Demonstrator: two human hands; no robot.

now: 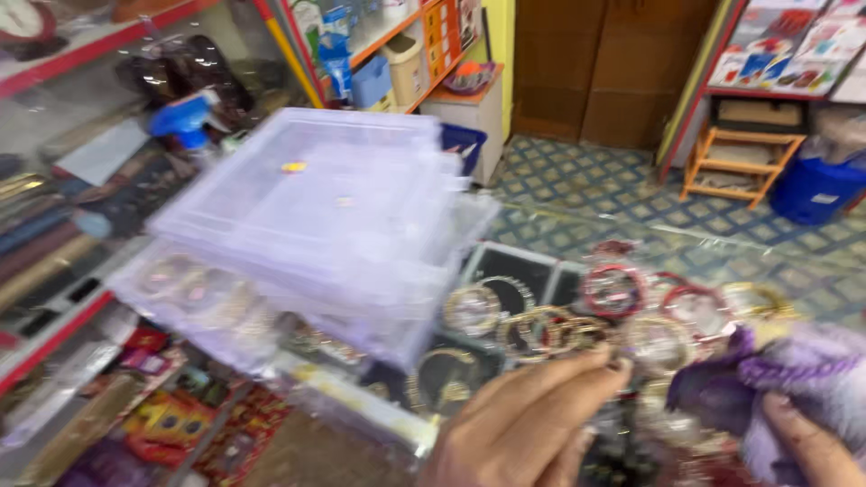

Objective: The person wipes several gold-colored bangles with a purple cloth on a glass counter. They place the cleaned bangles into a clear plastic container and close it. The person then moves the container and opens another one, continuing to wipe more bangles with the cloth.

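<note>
My left hand (pixel 528 422) is low in the middle of the view, fingers stretched out toward a spread of bangles (pixel 577 325) in gold, red and dark tones. Nothing shows in its grasp, though the picture is blurred. My right hand (pixel 807 444) at the bottom right corner grips a fluffy purple cloth (pixel 794 374) just right of the bangles. A stack of clear plastic boxes (pixel 325 212) stands to the left of both hands, with more bangles seen through the lowest ones.
The boxes rest on a glass display counter (pixel 81 298) with goods beneath. A blue spray bottle (pixel 185 117) stands behind the stack. Beyond lie a patterned tile floor (pixel 586 189), a wooden stool (pixel 740 162), a blue bin (pixel 816 189) and shelves (pixel 397 54).
</note>
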